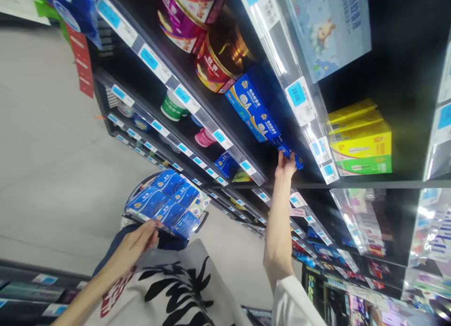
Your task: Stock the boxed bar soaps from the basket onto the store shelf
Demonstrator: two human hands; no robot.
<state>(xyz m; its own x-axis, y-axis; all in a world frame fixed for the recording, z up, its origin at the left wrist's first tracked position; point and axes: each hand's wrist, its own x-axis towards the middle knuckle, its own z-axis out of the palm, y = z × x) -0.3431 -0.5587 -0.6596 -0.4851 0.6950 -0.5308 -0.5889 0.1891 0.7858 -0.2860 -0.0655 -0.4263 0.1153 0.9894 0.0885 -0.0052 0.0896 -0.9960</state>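
Left hand (136,244): low left, fingers curled on the near rim of the basket (201,221)
Basket: dark-handled, filled with flat blue packs (165,201), held above the grey floor
Right hand (285,167): arm raised, fingers clasped round the lower end of a blue box (291,156)
Blue box: inside the dark shelving, just beside the price-tag rail (300,100), last in a row of like boxes (252,105) below the red tins (214,63)
Yellow boxes (359,138): far right, well apart from both hands
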